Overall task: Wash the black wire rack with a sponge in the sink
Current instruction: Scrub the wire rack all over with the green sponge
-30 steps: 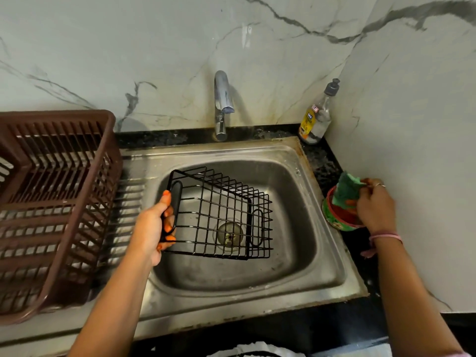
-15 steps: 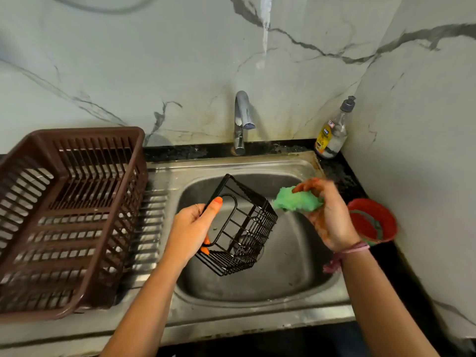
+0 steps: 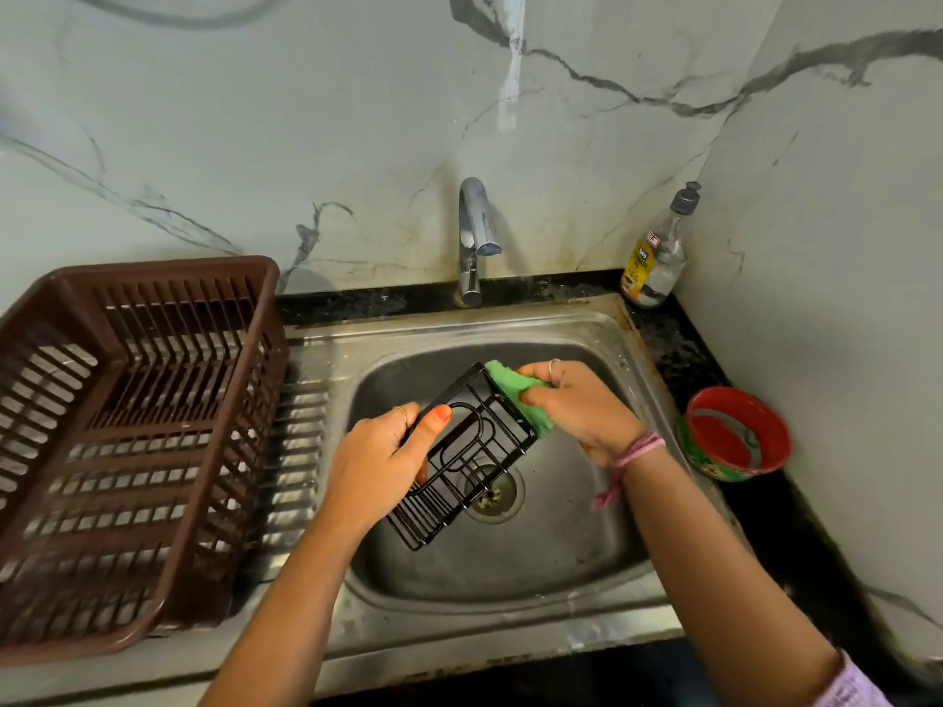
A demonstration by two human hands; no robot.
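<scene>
The rack (image 3: 459, 456) is held tilted above the sink (image 3: 587, 553), over the drain (image 3: 492, 494), clear of the basin floor. Its long axis runs diagonally, from the lower end near the person up and away towards the tap (image 3: 472, 237). The left hand (image 3: 377, 461) is clenched round the rack's left edge, thumb laid on top of the frame and the fingers wrapped underneath. The sponge (image 3: 515, 395) is gripped in the right hand (image 3: 576, 405) and pressed against the rack's upper right rim, so that the sponge lies to the right of the rack and touches it. No water is seen running from the tap.

The scrubbing is judged to be only beginning, with most of the wires untouched. The coming stroke is best made along the long axis, down the right rim towards the near end, while the rack is steadied from the opposite side by the left hand. The right hand is the nearer one to the unwashed rim; the wires under the left hand's grip can only be reached once that grip is shifted.

A brown crate (image 3: 127, 441) stands on the worktop to the left, a soap bottle (image 3: 655, 257) in the far right corner, and a red tub (image 3: 735, 436) beside the sink on the right.
</scene>
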